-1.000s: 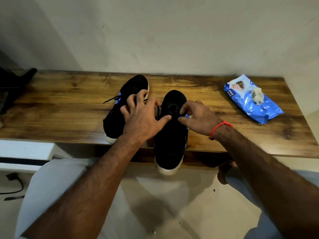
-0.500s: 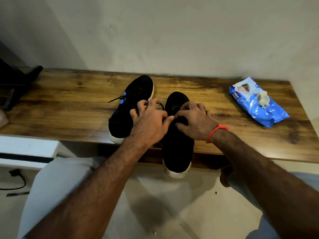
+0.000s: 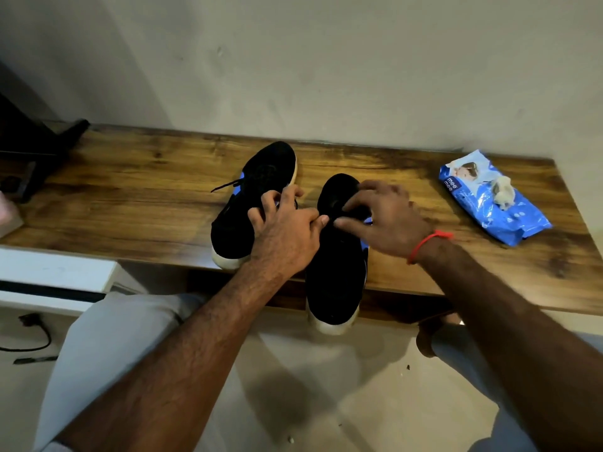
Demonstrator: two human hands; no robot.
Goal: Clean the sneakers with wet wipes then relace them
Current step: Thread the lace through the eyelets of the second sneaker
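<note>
Two black sneakers with white soles lie on a wooden shelf (image 3: 130, 203). The left sneaker (image 3: 261, 177) sits further back, a loose black lace trailing from its left side. The right sneaker (image 3: 336, 272) hangs over the shelf's front edge. Over the right sneaker's lacing, my left hand (image 3: 287, 230) pinches the black lace between thumb and fingers. My right hand (image 3: 385, 216), a red thread round its wrist, pinches the lace from the other side. The two hands' fingertips nearly meet. A blue pack of wet wipes (image 3: 489, 197) lies at the right with a crumpled wipe on it.
A wall rises directly behind the shelf. A dark object (image 3: 36, 151) stands at the shelf's far left end. A white unit (image 3: 55, 275) sits below left, with a black cable (image 3: 29, 334) on the floor. My knees in light trousers are under the shelf edge.
Both hands stay on the right sneaker's lace. My right hand's fingers have spread and lifted slightly. The view has shifted, so everything sits a little further right.
</note>
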